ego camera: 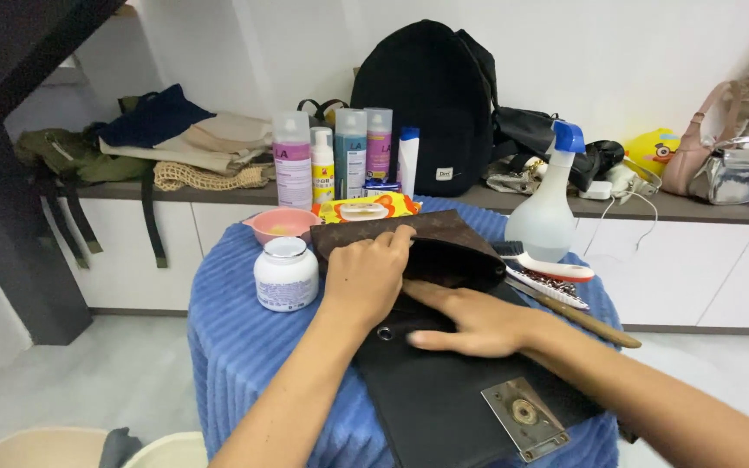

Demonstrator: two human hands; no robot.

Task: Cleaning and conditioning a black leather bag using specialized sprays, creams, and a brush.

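A dark handbag (444, 399) lies open on a round table covered in blue ribbed cloth (236, 347). Its brown patterned body (392, 227) faces away and its black flap with a metal clasp plate (526, 418) hangs toward me. My left hand (366, 276) grips the upper edge of the bag's opening, fingers curled over the rim. My right hand (478, 319) lies flat with fingers spread on the black inner lining just below the opening.
Around the bag stand a white jar (286, 274), a pink bowl (279, 224), a yellow wipes pack (364, 208), a spray bottle (550, 208), brushes (548, 267) and several cans (350, 163). A black backpack (431, 104), bags and folded clothes sit on the shelf behind.
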